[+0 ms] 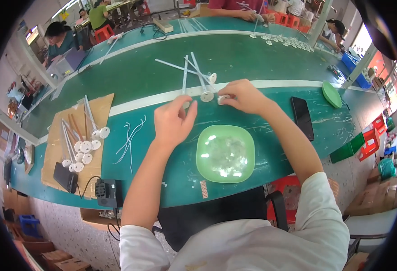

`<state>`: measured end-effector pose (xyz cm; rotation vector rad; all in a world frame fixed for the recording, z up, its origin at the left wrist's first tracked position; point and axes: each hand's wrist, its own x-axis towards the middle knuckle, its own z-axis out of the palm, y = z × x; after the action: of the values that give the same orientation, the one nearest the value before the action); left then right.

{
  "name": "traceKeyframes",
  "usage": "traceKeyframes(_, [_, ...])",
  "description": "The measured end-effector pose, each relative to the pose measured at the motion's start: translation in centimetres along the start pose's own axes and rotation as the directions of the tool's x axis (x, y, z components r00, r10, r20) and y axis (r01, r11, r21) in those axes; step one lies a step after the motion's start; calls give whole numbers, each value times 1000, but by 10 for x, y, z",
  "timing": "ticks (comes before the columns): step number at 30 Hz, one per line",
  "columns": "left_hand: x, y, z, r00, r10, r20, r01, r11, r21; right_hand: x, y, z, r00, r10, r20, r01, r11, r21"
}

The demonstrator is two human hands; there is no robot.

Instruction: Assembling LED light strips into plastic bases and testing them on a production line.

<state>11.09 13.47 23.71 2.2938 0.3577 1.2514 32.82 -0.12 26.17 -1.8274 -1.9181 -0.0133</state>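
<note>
My left hand (175, 121) pinches the round base of a thin white rod (185, 77) that lies across the white stripe of the green bench (261, 58). My right hand (243, 96) holds a small white disc (222, 98) against the bench top, beside another rod's round base (207, 96). Several more white rods (194, 67) fan out beyond both hands. A light green square bowl (202, 156) full of small clear discs (227, 156) sits just in front of me, between my forearms.
To my left, cardboard (54, 149) carries several finished rods with round bases (86, 147), next to loose white wires (128, 140), a small black fan (108, 193) and a black box (65, 177). A black phone (302, 117) and a green lid (332, 94) lie to my right. Other people work at the far side.
</note>
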Motion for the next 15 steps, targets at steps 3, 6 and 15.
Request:
traceKeyframes(3, [-6, 16, 1, 993, 22, 117, -17, 999, -42, -14, -32, -3, 950, -32, -311, 70, 991, 111])
traceKeyframes(6, [-7, 51, 7, 967, 119, 224, -100, 990, -95, -22, -64, -4, 889, -252, -381, 267, 964, -13])
traceKeyframes(15, [-25, 66, 11, 972, 85, 221, 45, 849, -527, -38, -110, 16, 657, -360, -662, 462, 886, -23])
